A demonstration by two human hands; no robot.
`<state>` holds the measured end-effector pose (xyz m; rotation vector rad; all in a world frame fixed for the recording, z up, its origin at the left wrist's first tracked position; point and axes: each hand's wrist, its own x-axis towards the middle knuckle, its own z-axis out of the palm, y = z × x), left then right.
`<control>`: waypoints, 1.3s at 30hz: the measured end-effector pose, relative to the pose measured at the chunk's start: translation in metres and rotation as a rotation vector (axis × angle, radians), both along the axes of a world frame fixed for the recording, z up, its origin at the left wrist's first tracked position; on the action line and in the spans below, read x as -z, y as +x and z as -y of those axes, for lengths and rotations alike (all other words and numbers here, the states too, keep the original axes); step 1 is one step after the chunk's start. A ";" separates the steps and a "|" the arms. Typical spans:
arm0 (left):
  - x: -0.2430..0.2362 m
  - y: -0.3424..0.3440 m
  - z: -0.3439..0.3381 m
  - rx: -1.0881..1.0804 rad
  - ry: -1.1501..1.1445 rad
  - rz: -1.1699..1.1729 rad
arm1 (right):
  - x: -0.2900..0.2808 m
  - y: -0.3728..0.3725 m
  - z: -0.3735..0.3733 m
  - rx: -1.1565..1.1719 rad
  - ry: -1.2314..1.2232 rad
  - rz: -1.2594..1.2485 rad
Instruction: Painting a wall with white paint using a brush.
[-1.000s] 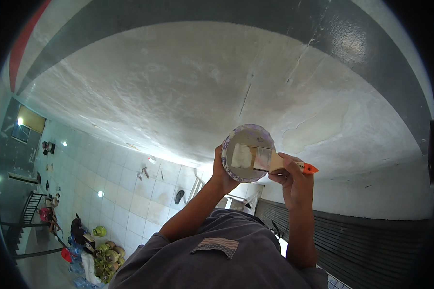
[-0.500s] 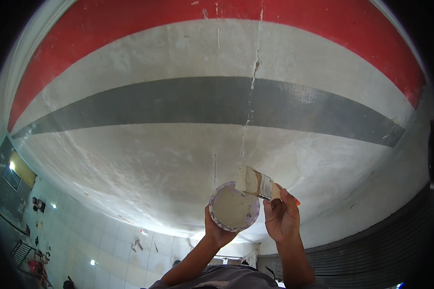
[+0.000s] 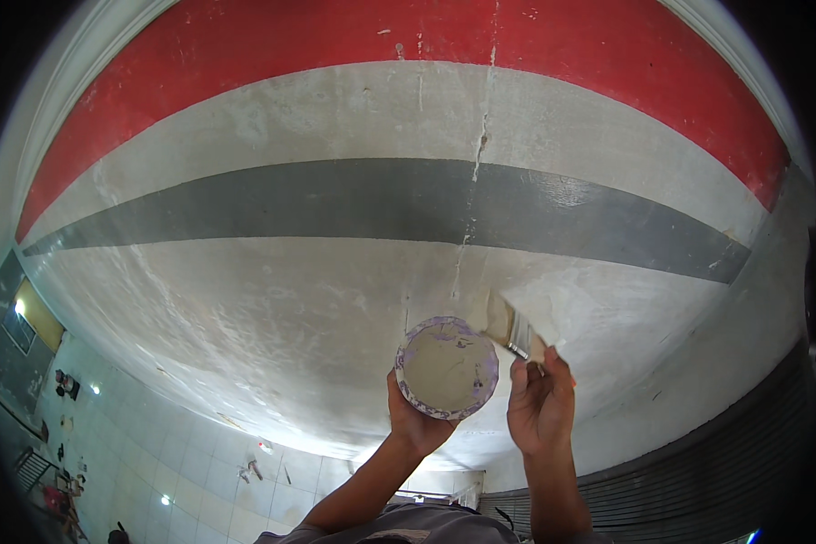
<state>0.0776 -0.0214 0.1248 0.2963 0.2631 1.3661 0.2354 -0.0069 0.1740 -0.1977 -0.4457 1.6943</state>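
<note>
My left hand (image 3: 417, 424) grips a round paint tub (image 3: 446, 367) from below and the left. Its rim is smeared with purple and white, and pale paint lies inside. In my right hand (image 3: 542, 408) is a wide flat paintbrush (image 3: 513, 328), its fingers closed round the handle. The bristles, coated in pale paint, point up and left beside the tub's upper right rim. I cannot tell whether they touch the rim. Behind both stands a wall (image 3: 272, 299) in off-white, with a thin vertical crack (image 3: 479, 154) running down it above the tub.
The wall bears a grey band (image 3: 326, 199) and a red band (image 3: 272, 54) higher up. Tools and scraps (image 3: 252, 470) lie on the tiled floor (image 3: 199, 480) at lower left. A dark metal rack (image 3: 34, 467) stands at far left, and a dark ribbed shutter (image 3: 662, 471) runs along the lower right.
The brush has moved out of the tub's opening to the right, and its bristles are tilted higher. The tub has come up and slightly right. The view has shifted a little upward.
</note>
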 end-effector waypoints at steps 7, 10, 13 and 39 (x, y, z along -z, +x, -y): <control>0.013 -0.004 0.006 0.009 -0.029 0.010 | -0.077 -0.011 -0.030 0.648 0.456 0.327; 0.020 -0.004 0.005 -0.005 -0.021 0.020 | -0.104 -0.008 -0.045 1.130 0.833 0.929; 0.029 -0.008 0.009 -0.003 -0.007 0.062 | -0.123 -0.013 -0.055 1.672 1.601 1.218; 0.046 -0.013 0.009 -0.013 -0.117 0.061 | -0.160 -0.008 -0.056 1.664 1.751 1.538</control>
